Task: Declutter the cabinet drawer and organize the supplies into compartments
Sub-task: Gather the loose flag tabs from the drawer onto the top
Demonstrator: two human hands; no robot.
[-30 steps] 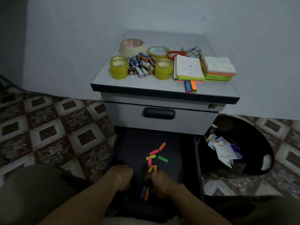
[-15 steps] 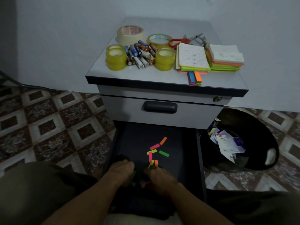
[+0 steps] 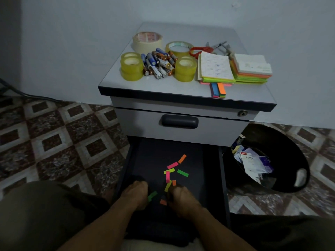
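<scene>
Black bin (papers inside) on patterned floor tiles; cable by wall.

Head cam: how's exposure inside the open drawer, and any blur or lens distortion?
Head view: dim overall; the drawer floor is near black, so only the neon flags read clearly. Head view: the left hand and right hand sit in shadow, fingertips lost. Head view: the cabinet top is brightest, no hard glare; wide-angle bowing bends its edges and the floor tiles; corners darken.

Cabinet top bears tape rolls, batteries, scissors, note pads.
</scene>
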